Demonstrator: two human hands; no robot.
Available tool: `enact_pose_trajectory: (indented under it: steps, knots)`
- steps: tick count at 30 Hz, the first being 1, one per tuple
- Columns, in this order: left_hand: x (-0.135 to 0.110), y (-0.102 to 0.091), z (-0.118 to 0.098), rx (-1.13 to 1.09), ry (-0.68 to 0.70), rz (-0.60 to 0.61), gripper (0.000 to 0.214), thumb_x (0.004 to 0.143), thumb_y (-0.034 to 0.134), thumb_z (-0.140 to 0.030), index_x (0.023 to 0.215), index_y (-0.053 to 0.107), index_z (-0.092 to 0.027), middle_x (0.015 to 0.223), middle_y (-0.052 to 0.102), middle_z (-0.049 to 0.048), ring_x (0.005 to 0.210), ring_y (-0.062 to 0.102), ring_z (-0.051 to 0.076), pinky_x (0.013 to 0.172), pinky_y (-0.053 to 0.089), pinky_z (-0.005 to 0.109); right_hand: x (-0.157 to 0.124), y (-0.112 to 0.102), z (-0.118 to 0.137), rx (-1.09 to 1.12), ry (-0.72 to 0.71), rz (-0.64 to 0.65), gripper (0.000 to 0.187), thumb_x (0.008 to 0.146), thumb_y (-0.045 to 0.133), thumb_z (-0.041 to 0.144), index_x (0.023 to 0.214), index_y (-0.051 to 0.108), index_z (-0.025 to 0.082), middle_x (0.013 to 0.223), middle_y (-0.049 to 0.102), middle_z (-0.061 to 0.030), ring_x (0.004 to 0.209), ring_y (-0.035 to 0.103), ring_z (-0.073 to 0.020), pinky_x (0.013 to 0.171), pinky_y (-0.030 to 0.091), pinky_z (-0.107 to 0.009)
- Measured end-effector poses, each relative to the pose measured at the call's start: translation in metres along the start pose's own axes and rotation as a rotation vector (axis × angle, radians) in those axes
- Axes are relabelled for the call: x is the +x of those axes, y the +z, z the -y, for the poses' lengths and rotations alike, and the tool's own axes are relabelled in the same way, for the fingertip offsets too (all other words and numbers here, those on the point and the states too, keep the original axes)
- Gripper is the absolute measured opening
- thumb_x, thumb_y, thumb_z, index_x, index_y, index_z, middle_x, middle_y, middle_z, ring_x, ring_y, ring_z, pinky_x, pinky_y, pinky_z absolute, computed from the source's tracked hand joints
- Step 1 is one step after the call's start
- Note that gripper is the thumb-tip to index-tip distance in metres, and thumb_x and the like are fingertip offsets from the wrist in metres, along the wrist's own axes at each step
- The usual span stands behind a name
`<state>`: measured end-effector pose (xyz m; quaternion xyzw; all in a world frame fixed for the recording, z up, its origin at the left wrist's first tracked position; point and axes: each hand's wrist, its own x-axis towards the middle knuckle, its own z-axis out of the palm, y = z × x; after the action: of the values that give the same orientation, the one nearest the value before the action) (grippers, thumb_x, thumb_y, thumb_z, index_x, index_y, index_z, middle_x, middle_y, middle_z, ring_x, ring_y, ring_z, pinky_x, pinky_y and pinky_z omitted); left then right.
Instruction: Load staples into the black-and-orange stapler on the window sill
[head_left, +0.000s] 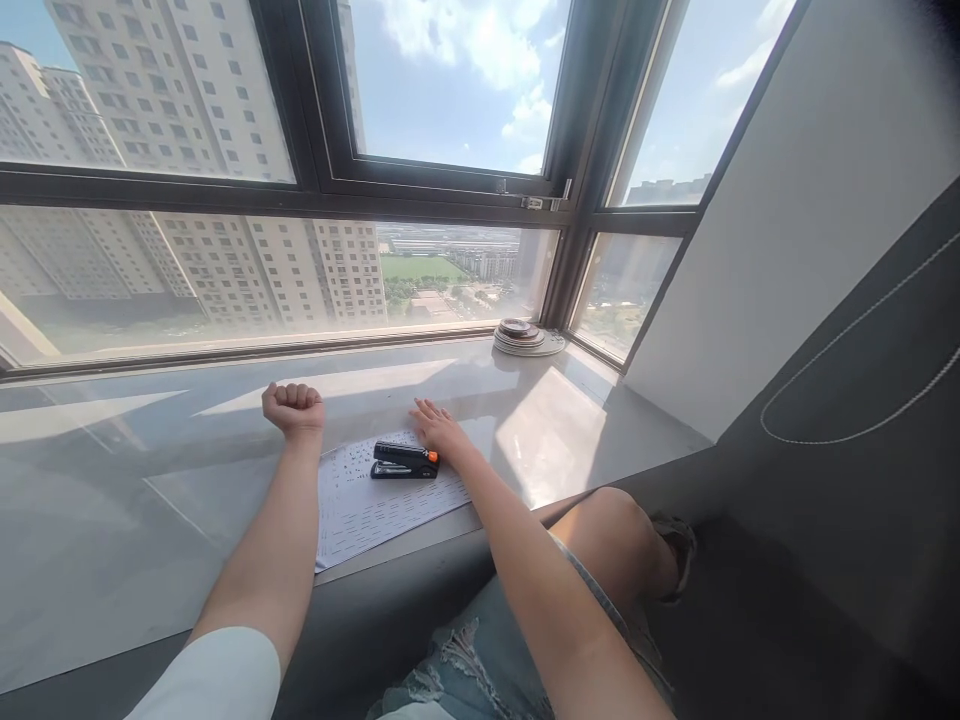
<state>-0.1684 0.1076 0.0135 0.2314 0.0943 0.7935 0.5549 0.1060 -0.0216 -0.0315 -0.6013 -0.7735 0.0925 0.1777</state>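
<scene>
My left hand (294, 408) is closed in a fist beyond the upper left corner of a printed paper sheet (360, 520), with nothing showing in it. My right hand (441, 432) lies with its fingers stretched out at the sheet's far right edge. Close beside the right wrist, a black stapler (405, 460) with an orange tip rests on the paper. The top and base of the stapler stand apart at its left end. The sheet lies on a glossy pale windowsill, its near edge close to the sill's front edge.
A stack of round, flat items (525, 338) sits in the sill's far corner. Dark-framed windows (442, 203) rise along the back, with a metal latch (534, 203). On the right hangs a beaded cord (832, 437). My bent knee (607, 520) is below the sill's front edge.
</scene>
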Motion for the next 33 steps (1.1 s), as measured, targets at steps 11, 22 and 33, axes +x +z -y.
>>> enact_pose_trajectory:
  steps: [11, 22, 33]
  knots:
    - [-0.011, 0.009, 0.019, 0.128, -0.117, 0.091, 0.057, 0.091, 0.057, -0.036, 0.066, 0.008, -0.02, 0.05, 0.011, -0.007, 0.043, 0.016, 0.008, 0.042, 0.02, 0.025, -0.033, -0.015, -0.052, -0.02, 0.11, -0.083, 0.058, 0.106, 0.038, 0.035, 0.161, 0.033, 0.015, 0.171, 0.023, -0.0123, 0.16, 0.018, -0.0256, 0.129, 0.02, -0.048]
    - [-0.026, 0.022, 0.047, 0.13, -0.319, 0.157, 0.057, 0.089, 0.061, -0.029, 0.062, 0.01, -0.022, 0.05, 0.014, -0.0066, 0.042, 0.018, 0.009, 0.039, 0.021, 0.026, -0.097, -0.056, -0.161, -0.23, 0.303, -0.155, 0.053, 0.104, 0.036, 0.03, 0.152, 0.045, 0.01, 0.164, 0.037, -0.0197, 0.155, 0.031, -0.0301, 0.125, 0.03, -0.05]
    - [-0.111, 0.072, 0.105, 0.651, -0.581, 0.526, 0.047, 0.09, 0.061, -0.049, 0.061, 0.034, -0.023, 0.056, 0.028, -0.0063, 0.046, 0.029, 0.008, 0.043, 0.028, 0.024, -0.098, -0.058, -0.163, -0.142, 0.271, -0.241, 0.041, 0.102, 0.042, 0.027, 0.137, 0.06, 0.013, 0.156, 0.049, -0.0184, 0.152, 0.036, -0.0294, 0.124, 0.032, -0.05]
